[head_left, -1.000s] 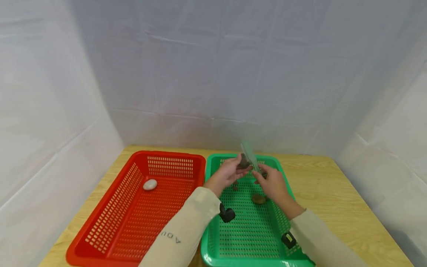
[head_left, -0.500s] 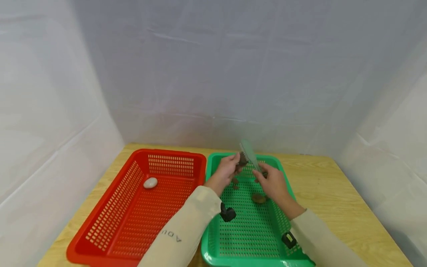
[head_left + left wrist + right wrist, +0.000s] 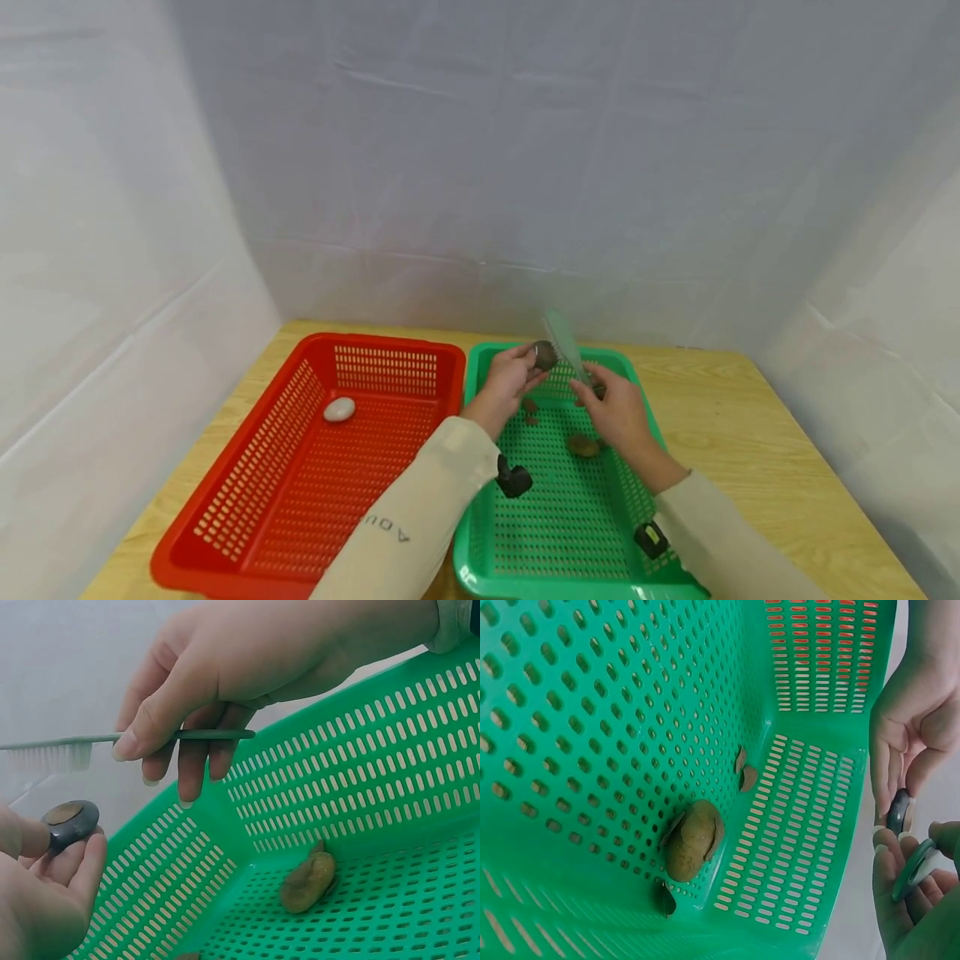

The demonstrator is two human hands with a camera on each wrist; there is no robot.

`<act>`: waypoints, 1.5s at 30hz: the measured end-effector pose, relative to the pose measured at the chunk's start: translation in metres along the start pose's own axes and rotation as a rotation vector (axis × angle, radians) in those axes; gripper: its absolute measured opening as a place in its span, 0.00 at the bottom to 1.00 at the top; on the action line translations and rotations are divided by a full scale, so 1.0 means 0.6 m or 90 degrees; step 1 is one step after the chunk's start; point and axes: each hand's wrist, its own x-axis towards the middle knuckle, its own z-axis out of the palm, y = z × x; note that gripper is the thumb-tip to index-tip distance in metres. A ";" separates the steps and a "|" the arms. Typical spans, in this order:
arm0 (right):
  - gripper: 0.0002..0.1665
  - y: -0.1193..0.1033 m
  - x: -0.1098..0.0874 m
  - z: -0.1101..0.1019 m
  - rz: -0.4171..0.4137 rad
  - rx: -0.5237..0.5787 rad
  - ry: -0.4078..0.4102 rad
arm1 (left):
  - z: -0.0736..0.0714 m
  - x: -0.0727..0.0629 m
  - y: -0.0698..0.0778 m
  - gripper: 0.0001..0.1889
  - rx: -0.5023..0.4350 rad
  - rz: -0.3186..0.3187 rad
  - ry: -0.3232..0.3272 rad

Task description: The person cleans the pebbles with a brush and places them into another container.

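My left hand [image 3: 508, 389] grips a dark, smooth stone [image 3: 73, 822] with a brown patch on its upper face, over the far part of the green basket [image 3: 467, 542]. Pinched in my right hand [image 3: 617, 412] is a pale green brush [image 3: 566, 344], its white bristles [image 3: 54, 759] facing down. In the left wrist view the bristles hang above the stone with a gap between. Below the hands, a yellowish-brown stone [image 3: 690, 844] lies on the basket floor with brown flakes against it.
To the left stands a red basket [image 3: 176, 542] holding one white stone [image 3: 340, 409]. Small brown pieces [image 3: 748, 778] lie near the green basket's far wall. Both baskets stand on a wooden table [image 3: 750, 450], with white sheeting [image 3: 480, 167] around it.
The left hand's fingers have shifted and turned the dark stone, so a shinier face shows. The brush has made small movements near it; the baskets' contents stay put.
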 end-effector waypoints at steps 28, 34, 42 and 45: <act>0.22 0.001 -0.004 0.003 -0.025 -0.073 -0.047 | 0.000 0.001 0.000 0.21 0.046 0.041 0.000; 0.23 0.004 -0.004 0.001 -0.004 -0.109 -0.025 | -0.001 -0.002 0.001 0.20 0.041 0.033 -0.005; 0.23 0.009 -0.001 -0.001 0.011 -0.135 0.023 | -0.001 -0.002 0.001 0.21 0.040 0.031 -0.001; 0.22 0.006 -0.001 -0.001 -0.026 -0.120 0.028 | 0.000 -0.002 -0.001 0.21 0.039 0.034 -0.001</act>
